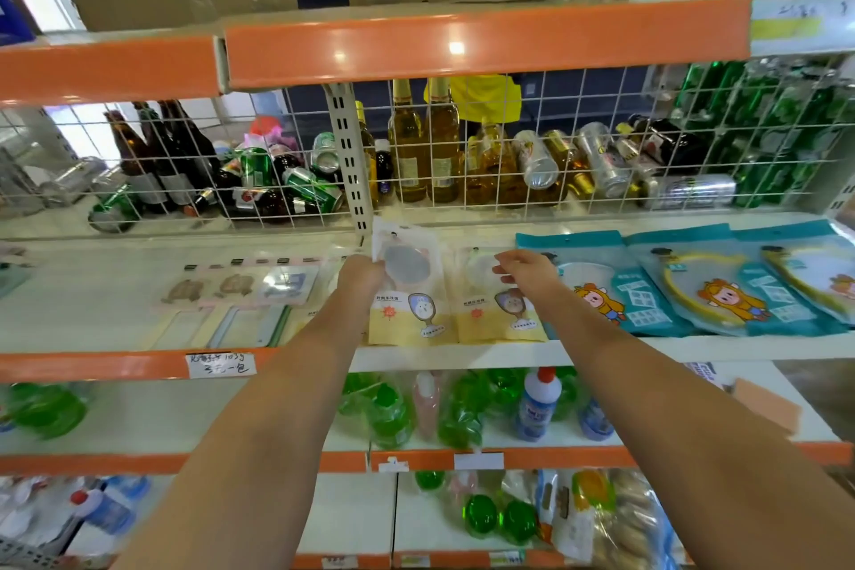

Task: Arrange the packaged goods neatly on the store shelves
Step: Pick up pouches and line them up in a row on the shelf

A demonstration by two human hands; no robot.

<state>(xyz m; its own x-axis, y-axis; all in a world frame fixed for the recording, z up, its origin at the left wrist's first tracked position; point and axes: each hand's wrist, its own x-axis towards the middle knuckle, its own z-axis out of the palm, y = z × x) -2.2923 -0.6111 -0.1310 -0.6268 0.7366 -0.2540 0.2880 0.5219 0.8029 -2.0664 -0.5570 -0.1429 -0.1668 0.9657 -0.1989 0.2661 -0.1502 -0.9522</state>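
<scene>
The left hand (pixel 363 271) grips a yellow pack (pixel 407 287) by its top edge on the middle shelf (pixel 601 349); the right hand (pixel 525 268), fingers loose and holding nothing, touches the neighbouring pack (pixel 497 315), beside teal packs (pixel 615 292)

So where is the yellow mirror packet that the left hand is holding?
In the head view the yellow mirror packet lies mid-shelf, gripped by the left hand, beside a matching packet under the right hand, left of the teal packets.

Two pouches (pixel 409 292) side by side on shelf (pixel 601 349), wire mesh (pixel 509 153) behind
</scene>
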